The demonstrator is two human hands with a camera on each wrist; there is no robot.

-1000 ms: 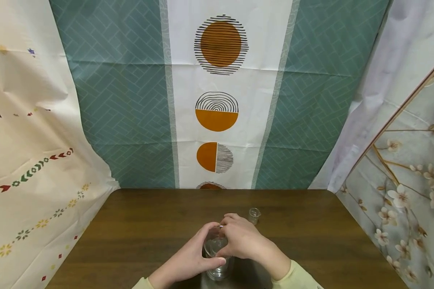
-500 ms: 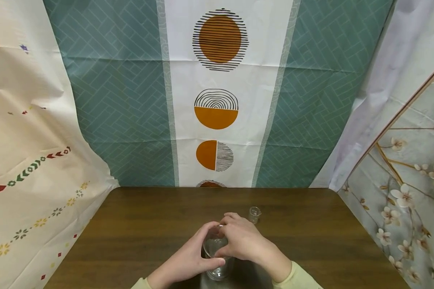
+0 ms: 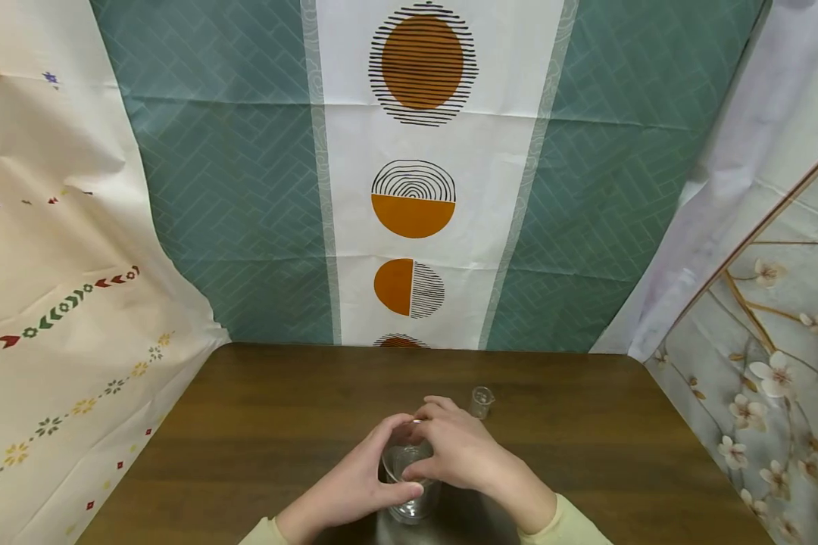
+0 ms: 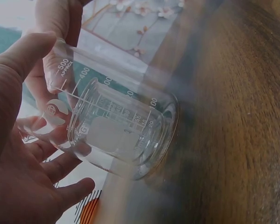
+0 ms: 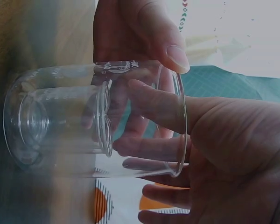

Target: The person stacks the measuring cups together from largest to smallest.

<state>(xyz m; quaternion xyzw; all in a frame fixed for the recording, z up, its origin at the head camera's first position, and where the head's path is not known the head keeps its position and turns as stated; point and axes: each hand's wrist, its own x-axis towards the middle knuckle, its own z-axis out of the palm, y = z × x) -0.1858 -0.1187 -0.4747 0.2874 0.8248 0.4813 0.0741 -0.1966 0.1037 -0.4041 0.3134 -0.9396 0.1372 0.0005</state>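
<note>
A large clear glass beaker (image 3: 411, 512) with white graduations stands upright on the table. Inside it, at the bottom, sits a smaller glass beaker (image 5: 67, 119), also marked with a scale. My left hand (image 3: 354, 484) grips the large beaker near its rim, with thumb and fingers curved around the wall. From the right, my right hand (image 3: 463, 448) reaches in through the mouth. Its thumb and a finger are spread at the small beaker's rim; whether they touch the rim I cannot tell. Its other fingers stay outside the large beaker.
A tiny glass beaker (image 3: 481, 403) stands farther back on the brown wooden table (image 3: 279, 401), just beyond my right hand. Patterned cloths hang behind the table and along both sides, including a green and white one (image 3: 245, 189) at the back.
The head view has shifted slightly. Both hands and the beakers keep almost the same places.
</note>
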